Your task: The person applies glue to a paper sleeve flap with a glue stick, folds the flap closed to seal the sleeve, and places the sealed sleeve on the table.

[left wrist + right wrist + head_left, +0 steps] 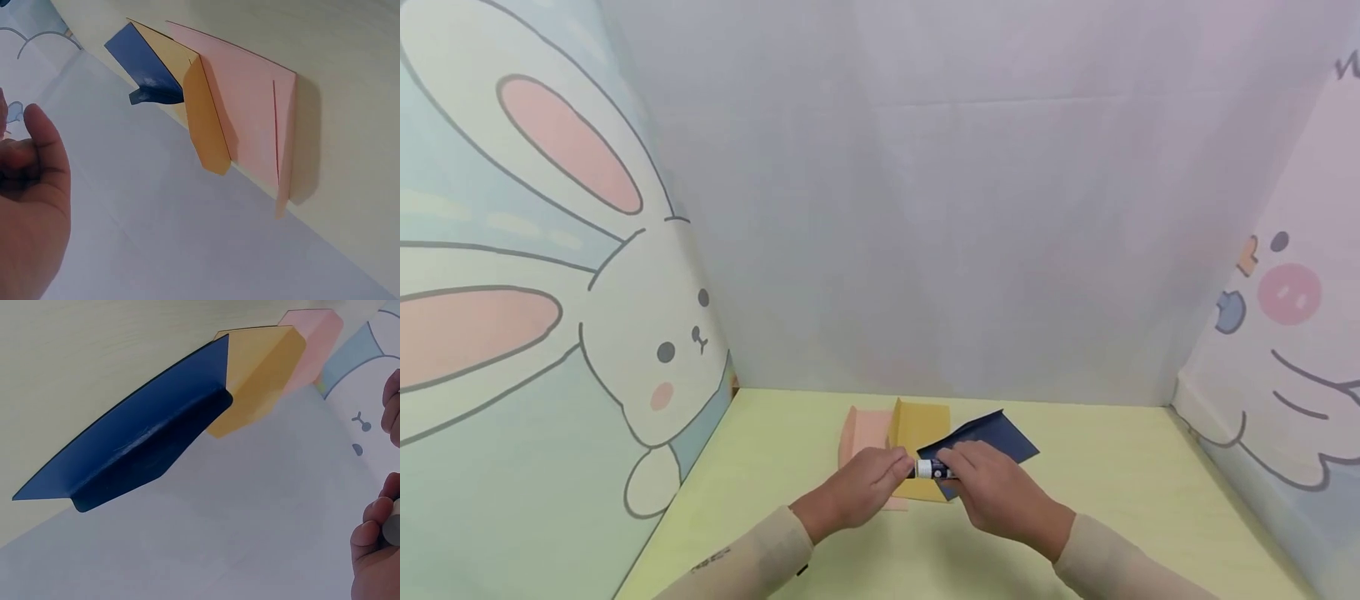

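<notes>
Both hands meet in front of me on a glue stick (925, 469) with a white and dark label, held crosswise above the envelopes. My left hand (859, 490) grips its left end, and my right hand (1000, 493) has fingers curled round the right end. In the right wrist view a round pale end of the stick (392, 531) shows among the fingers. Below lie a pink envelope (250, 100), a yellow envelope (925, 423) and a navy envelope (140, 431), overlapping, their flaps raised. The left wrist view shows only part of the left hand (37, 200); the stick is hidden there.
The pale yellow-green table (1127, 483) extends to both sides of the envelopes. A grey-white cloth wall (925, 233) rises behind it. Side panels carry a cartoon rabbit (647, 350) at left and another cartoon animal (1288, 358) at right.
</notes>
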`<state>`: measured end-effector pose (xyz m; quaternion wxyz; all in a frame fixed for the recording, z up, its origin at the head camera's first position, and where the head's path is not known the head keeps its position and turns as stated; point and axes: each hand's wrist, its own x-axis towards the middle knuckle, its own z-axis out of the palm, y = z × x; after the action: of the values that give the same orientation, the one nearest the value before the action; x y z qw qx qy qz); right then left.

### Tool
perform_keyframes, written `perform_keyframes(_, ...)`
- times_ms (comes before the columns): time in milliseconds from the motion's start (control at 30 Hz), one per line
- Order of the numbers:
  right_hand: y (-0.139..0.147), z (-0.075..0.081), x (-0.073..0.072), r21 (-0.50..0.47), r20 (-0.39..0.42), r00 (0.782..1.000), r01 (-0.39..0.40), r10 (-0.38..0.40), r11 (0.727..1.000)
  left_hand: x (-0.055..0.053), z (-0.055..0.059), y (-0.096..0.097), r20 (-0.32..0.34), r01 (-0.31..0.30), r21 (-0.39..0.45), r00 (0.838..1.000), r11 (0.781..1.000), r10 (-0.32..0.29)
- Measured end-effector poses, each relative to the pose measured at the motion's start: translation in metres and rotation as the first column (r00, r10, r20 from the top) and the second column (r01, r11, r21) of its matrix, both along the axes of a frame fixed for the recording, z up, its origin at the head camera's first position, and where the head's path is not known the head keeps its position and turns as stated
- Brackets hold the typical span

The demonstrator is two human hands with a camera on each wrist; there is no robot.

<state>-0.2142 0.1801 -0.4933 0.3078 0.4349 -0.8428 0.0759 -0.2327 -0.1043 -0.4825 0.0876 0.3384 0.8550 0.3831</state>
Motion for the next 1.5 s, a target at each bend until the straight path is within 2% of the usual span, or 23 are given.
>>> perform_keyframes(200,0.008,-0.003,0.001,0.001,0.003,1.0,0.024,-0.024,1.0,-0.01,0.001,-0.022,-0.081,-0.076,-0.112,0.994,0.991,0.067)
perform_keyframes(300,0.011,-0.006,0.001,0.0,0.015,0.999,0.03,-0.03,1.0,-0.018,0.0,-0.038,-0.102,-0.131,-0.182,0.988,0.974,0.114)
perform_keyframes(367,0.012,-0.006,0.002,-0.005,0.027,0.999,0.034,-0.034,0.999,-0.024,0.0,-0.05,-0.105,-0.18,-0.231,0.982,0.956,0.16)
perform_keyframes(433,0.013,-0.007,0.002,-0.006,0.038,0.998,0.044,-0.044,0.999,-0.032,-0.002,-0.063,-0.121,-0.244,-0.29,0.969,0.925,0.217)
perform_keyframes(500,0.013,-0.008,0.003,-0.011,0.046,0.998,0.049,-0.049,0.999,-0.041,-0.006,-0.077,-0.143,-0.305,-0.352,0.952,0.885,0.271)
perform_keyframes(600,0.014,-0.009,0.003,-0.018,0.049,0.998,0.048,-0.047,0.999,-0.055,-0.016,-0.098,-0.177,-0.372,-0.462,0.928,0.805,0.327)
perform_keyframes(733,0.012,-0.01,0.004,-0.029,0.043,0.999,0.031,-0.03,0.999,-0.067,-0.035,-0.119,-0.184,-0.393,-0.57,0.917,0.722,0.354)
perform_keyframes(867,0.01,-0.01,0.005,-0.03,0.044,0.999,0.021,-0.02,0.999,-0.075,-0.053,-0.131,-0.194,-0.385,-0.631,0.919,0.673,0.343)
perform_keyframes(933,0.009,-0.01,0.005,-0.026,0.048,0.999,0.021,-0.019,0.999,-0.077,-0.06,-0.134,-0.198,-0.382,-0.645,0.92,0.662,0.339)
perform_keyframes(1133,0.01,-0.009,0.006,-0.025,0.053,0.998,0.031,-0.03,0.999,-0.08,-0.069,-0.138,-0.217,-0.393,-0.647,0.917,0.654,0.336)
perform_keyframes(1200,0.009,-0.009,0.007,-0.025,0.084,0.996,0.043,-0.041,0.999,-0.079,-0.069,-0.137,-0.23,-0.402,-0.644,0.913,0.65,0.337)
perform_keyframes(1267,0.008,-0.008,0.008,-0.054,0.158,0.986,0.065,-0.056,0.996,-0.077,-0.069,-0.137,-0.242,-0.417,-0.637,0.907,0.648,0.346)
perform_keyframes(1300,0.007,-0.007,0.009,-0.08,0.206,0.976,0.081,-0.063,0.994,-0.076,-0.068,-0.137,-0.254,-0.431,-0.629,0.9,0.647,0.353)
perform_keyframes(1400,0.002,-0.002,0.009,-0.206,0.375,0.924,0.167,-0.08,0.964,-0.075,-0.065,-0.135,-0.295,-0.483,-0.595,0.875,0.643,0.384)
perform_keyframes(1467,0.0,0.004,0.008,-0.295,0.477,0.877,0.217,-0.053,0.931,-0.076,-0.059,-0.132,-0.332,-0.512,-0.567,0.859,0.646,0.39)
perform_keyframes(1500,-0.001,0.007,0.007,-0.331,0.535,0.845,0.24,-0.028,0.912,-0.077,-0.056,-0.13,-0.343,-0.52,-0.556,0.854,0.648,0.39)
